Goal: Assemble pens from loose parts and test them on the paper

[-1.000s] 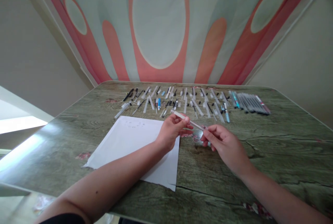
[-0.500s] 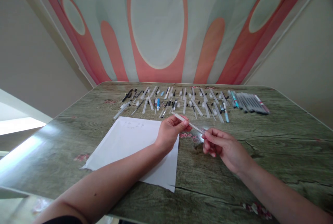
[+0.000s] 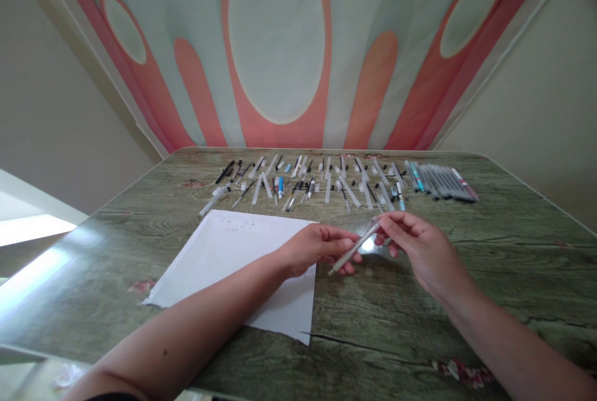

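A slim, pale translucent pen tube (image 3: 351, 254) slants between my hands above the table. Its upper right end is pinched by my right hand (image 3: 415, 242) between thumb and fingers. My left hand (image 3: 324, 250) is at the tube's middle, thumb and fingers around it, over the right edge of the white paper (image 3: 233, 264). The tube's lower left end points down past my left fingers. Small faint marks show near the paper's top edge.
Across the far part of the wood-patterned table (image 3: 466, 252) lie several pen tubes, refills and caps in two rough rows. At the right end of them is a group of assembled-looking pens (image 3: 445, 182). A patterned backdrop stands behind the table.
The tube has turned, its left end now lower and its right end higher. My left hand has moved down and right; my right hand has risen slightly. The view has shifted a little.
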A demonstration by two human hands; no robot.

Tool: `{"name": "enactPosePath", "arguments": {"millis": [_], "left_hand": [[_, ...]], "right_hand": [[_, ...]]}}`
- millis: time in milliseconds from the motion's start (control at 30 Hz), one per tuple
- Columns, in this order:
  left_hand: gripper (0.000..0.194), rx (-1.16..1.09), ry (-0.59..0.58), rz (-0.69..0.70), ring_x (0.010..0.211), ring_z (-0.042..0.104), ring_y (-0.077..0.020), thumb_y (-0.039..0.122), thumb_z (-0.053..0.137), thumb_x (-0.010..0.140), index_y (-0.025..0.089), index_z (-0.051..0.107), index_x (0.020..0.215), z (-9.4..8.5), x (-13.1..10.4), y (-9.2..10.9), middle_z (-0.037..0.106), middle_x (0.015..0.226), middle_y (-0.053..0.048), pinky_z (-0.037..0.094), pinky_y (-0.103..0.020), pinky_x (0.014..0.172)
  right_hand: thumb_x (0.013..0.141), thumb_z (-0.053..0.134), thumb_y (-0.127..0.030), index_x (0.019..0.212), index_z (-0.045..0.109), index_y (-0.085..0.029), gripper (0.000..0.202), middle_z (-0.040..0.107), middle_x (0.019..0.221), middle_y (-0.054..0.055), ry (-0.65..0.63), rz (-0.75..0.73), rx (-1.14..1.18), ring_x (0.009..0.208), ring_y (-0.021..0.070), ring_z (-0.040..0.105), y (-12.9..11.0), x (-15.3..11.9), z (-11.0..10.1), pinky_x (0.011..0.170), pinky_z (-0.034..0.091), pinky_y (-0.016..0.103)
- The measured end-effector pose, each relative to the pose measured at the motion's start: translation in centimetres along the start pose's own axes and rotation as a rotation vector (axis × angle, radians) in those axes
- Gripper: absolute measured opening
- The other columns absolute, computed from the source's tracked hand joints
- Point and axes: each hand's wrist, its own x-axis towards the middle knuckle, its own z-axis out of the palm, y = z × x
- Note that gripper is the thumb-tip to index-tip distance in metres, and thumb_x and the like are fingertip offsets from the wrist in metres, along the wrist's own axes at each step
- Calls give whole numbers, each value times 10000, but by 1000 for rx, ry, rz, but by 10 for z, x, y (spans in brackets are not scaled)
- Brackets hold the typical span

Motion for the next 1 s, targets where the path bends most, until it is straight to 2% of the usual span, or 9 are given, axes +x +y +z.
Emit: {"name": "enactPosePath", "arguments": {"millis": [67, 167, 267, 467, 667, 767, 867, 933, 1000], "left_hand": [[325, -20, -95, -55, 685, 641, -119, 372, 633, 803, 149, 651, 1038, 5, -2, -2, 675, 871, -58, 475, -268, 666], [326, -42, -141, -103, 685, 643, -126, 385, 649, 787, 137, 660, 999, 10, -3, -7, 666, 825, -48, 486, -278, 672], [321, -22, -95, -88, 662, 646, -138, 386, 681, 752, 114, 668, 921, 13, -2, -12, 669, 790, -59, 494, -283, 653], [359, 58, 135, -48, 605, 643, -153, 410, 736, 667, 99, 674, 833, 22, 0, -18, 669, 705, -62, 498, -268, 589], [328, 78, 64, -19, 674, 646, -160, 431, 637, 766, 120, 676, 863, 27, 2, -15, 673, 765, -68, 515, -292, 650], [306, 318, 140, 72, 691, 617, -146, 411, 543, 837, 151, 684, 914, 23, 1, -9, 677, 831, -63, 493, -264, 623], [208, 749, 335, 252, 735, 598, -145, 319, 546, 844, 197, 704, 900, 14, -1, -4, 683, 862, -40, 461, -253, 673], [186, 961, 384, 356, 771, 596, -154, 265, 532, 851, 209, 707, 879, 7, -2, -4, 677, 846, -32, 449, -258, 705], [196, 1097, 387, 415, 807, 596, -163, 234, 509, 863, 202, 700, 890, 2, -2, -6, 667, 856, -41, 448, -267, 731]], "right_hand": [[818, 626, -395, 913, 658, -191, 227, 667, 796, 38, -59, 49, 39, 684, 136, 574, -1, -2, 4, 485, 398, 214], [817, 619, -412, 940, 674, -192, 258, 681, 853, 45, -151, 151, 83, 688, 130, 570, -1, -4, 7, 506, 411, 217], [794, 639, -424, 953, 690, -179, 296, 684, 833, 47, -165, 179, 64, 658, 121, 559, 0, -3, 8, 509, 410, 220], [765, 659, -442, 901, 698, -151, 324, 676, 772, 47, -105, 130, 11, 592, 114, 526, 2, -1, 12, 477, 382, 226], [805, 626, -427, 924, 616, -211, 246, 641, 783, 10, -167, 222, 372, 667, 143, 584, 1, -4, 20, 576, 473, 269], [820, 620, -386, 912, 574, -243, 177, 572, 707, -35, -151, 261, 612, 602, 113, 559, 0, 3, 10, 523, 469, 231], [855, 576, -330, 843, 557, -214, 119, 461, 591, -67, -134, 305, 794, 409, 46, 376, -3, 15, -15, 352, 313, 148], [870, 542, -318, 779, 535, -191, 156, 397, 529, -77, -129, 320, 876, 371, 43, 297, -5, 21, -34, 315, 245, 148], [869, 526, -300, 709, 492, -190, 197, 350, 482, -83, -112, 305, 929, 364, 50, 280, -7, 25, -50, 317, 246, 157]]}}
